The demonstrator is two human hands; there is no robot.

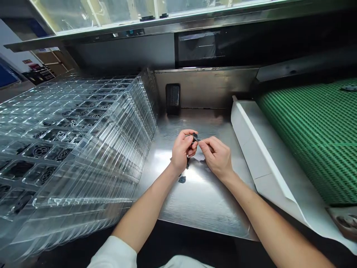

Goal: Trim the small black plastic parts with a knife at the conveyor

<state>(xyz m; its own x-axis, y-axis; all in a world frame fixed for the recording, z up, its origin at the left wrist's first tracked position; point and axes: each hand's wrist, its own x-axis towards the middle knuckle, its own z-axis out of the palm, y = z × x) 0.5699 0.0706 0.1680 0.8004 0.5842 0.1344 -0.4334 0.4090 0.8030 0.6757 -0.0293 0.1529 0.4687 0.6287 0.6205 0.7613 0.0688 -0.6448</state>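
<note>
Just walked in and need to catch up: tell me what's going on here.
A person holds a small dark part in the left hand, with the right hand pinched close against it; what the right grips is too small to tell. Loose dark pieces lie on the metal table below. Stacked clear trays holding round dark parts stand left; a white guard and green belt are on the right.

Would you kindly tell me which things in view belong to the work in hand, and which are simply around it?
Work in hand:
- Dark part, held in the left hand; the right hand pinches at its edge
- Loose parts on the table
- Trays, probably, since they hold similar-looking parts

Around it, untouched:
- Green belt
- White rail
</note>
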